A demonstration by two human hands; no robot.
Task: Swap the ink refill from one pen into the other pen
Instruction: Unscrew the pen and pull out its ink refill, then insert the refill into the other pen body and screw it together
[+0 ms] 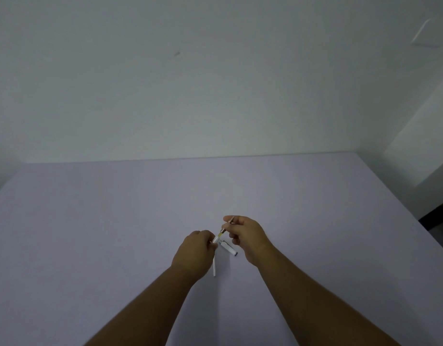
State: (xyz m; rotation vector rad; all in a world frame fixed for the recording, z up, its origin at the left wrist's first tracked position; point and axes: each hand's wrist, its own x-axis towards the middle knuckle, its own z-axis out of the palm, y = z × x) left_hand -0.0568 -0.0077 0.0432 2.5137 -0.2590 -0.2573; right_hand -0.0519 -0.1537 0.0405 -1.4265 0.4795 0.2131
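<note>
My left hand [194,254] is closed around a white pen barrel [215,267] whose lower end sticks out below the hand. A thin refill with a metal tip [222,232] runs up from the barrel's top into my right hand [247,237], which pinches its front end; a small metal point [231,220] shows above the fingers. A second white pen part with a dark end [229,248] lies on the table just below and between the hands. How far the refill sits inside the barrel is hidden.
The pale lilac table [115,233] stretches wide around the hands. Its far edge meets a plain wall [190,83]. The table's right edge drops off near a dark gap [437,216].
</note>
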